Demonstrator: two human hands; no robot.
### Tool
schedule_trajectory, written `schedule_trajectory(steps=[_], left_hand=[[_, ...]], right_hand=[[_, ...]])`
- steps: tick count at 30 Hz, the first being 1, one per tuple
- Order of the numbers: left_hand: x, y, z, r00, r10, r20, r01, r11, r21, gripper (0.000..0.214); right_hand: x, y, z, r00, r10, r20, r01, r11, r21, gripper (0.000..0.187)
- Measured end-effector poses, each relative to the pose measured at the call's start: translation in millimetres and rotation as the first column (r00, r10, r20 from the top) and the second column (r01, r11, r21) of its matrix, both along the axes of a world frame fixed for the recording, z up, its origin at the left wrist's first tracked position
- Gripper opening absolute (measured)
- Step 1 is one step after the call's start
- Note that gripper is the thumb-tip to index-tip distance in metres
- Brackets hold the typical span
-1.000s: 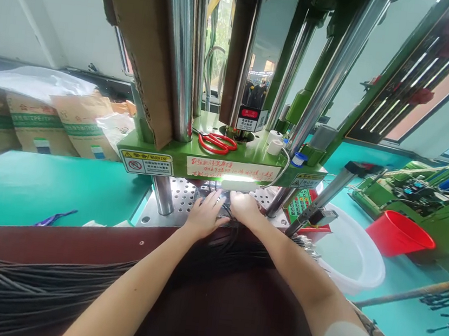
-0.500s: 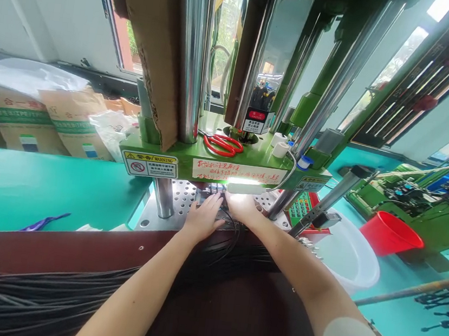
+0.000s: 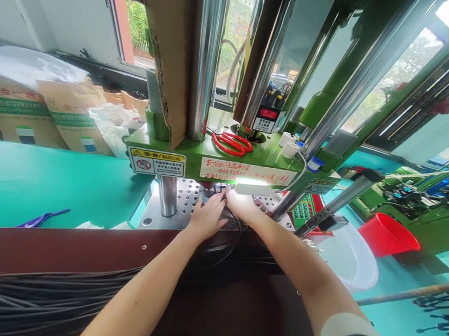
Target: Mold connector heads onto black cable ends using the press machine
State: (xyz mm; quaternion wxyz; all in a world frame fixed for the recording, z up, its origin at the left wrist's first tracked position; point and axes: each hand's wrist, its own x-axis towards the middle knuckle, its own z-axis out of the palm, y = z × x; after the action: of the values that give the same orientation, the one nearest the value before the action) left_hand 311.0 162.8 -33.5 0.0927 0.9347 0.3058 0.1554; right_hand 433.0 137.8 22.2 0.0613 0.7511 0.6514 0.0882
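Observation:
My left hand [image 3: 207,217] and my right hand [image 3: 243,206] are side by side under the green press plate [image 3: 193,158], over the perforated metal bed [image 3: 186,196]. Their fingertips rest on thin black cables [image 3: 226,247] and small dark parts at the mould; the press edge and the fingers hide the grip. The cables run back from the hands over the dark red board [image 3: 75,248] into a thick bundle [image 3: 21,290] at the lower left.
Red scissors [image 3: 231,142] and white rolls [image 3: 288,146] lie on the press plate between chrome columns [image 3: 205,56]. A white basin [image 3: 350,257] and red bucket [image 3: 388,234] stand to the right. Paper sacks [image 3: 46,119] line the left wall.
Both hands have pushed slightly further in under the press plate. The view has tilted up and shifted a little; a loop of black cable now shows behind the hands.

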Motion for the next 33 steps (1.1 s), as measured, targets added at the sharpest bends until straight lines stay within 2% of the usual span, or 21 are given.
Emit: schedule_trajectory(steps=[3, 6, 8, 10, 14, 17, 20, 28, 33], left_hand=[[2.4, 2.4, -1.9, 0.997, -0.004, 0.079, 0.007, 0.999, -0.040, 0.049], [3.7, 6.6, -6.1, 0.975, 0.025, 0.222, -0.015, 0.999, -0.047, 0.038], [2.3, 10.1, -9.5, 0.945, 0.086, 0.316, -0.064, 0.995, -0.079, 0.033], [-0.9, 14.1, -12.0, 0.913, 0.191, 0.359, -0.139, 0.976, -0.167, 0.032], [-4.1, 22.0, -10.7, 0.874, 0.364, 0.322, -0.265, 0.913, -0.311, 0.032], [4.4, 26.2, -5.1, 0.853, 0.434, 0.290, -0.327, 0.877, -0.351, 0.036], [17.9, 28.9, -0.1, 0.840, 0.476, 0.260, -0.368, 0.853, -0.370, 0.039], [29.0, 34.0, -1.4, 0.838, 0.507, 0.202, -0.450, 0.851, -0.269, 0.028], [29.8, 36.3, -2.9, 0.850, 0.500, 0.163, -0.466, 0.860, -0.210, 0.032]], right_hand=[[-0.2, 8.2, -11.5, 0.999, -0.034, -0.032, 0.034, 0.999, 0.011, 0.023], [-2.0, 14.5, -20.1, 0.995, -0.078, -0.069, 0.081, 0.996, 0.036, 0.024], [-1.0, 16.1, -21.5, 0.991, -0.095, -0.097, 0.101, 0.993, 0.056, 0.027], [4.6, 14.1, -19.5, 0.987, -0.106, -0.124, 0.116, 0.990, 0.078, 0.030], [31.7, -3.0, -14.3, 0.972, -0.164, -0.171, 0.185, 0.976, 0.113, 0.035], [53.6, -18.5, -16.5, 0.956, -0.217, -0.195, 0.243, 0.962, 0.122, 0.036], [64.9, -24.2, -23.1, 0.950, -0.221, -0.222, 0.250, 0.962, 0.113, 0.034], [71.1, -10.9, -37.1, 0.942, -0.195, -0.274, 0.238, 0.962, 0.135, 0.032], [73.6, -8.0, -40.8, 0.944, -0.169, -0.283, 0.218, 0.964, 0.149, 0.033]])
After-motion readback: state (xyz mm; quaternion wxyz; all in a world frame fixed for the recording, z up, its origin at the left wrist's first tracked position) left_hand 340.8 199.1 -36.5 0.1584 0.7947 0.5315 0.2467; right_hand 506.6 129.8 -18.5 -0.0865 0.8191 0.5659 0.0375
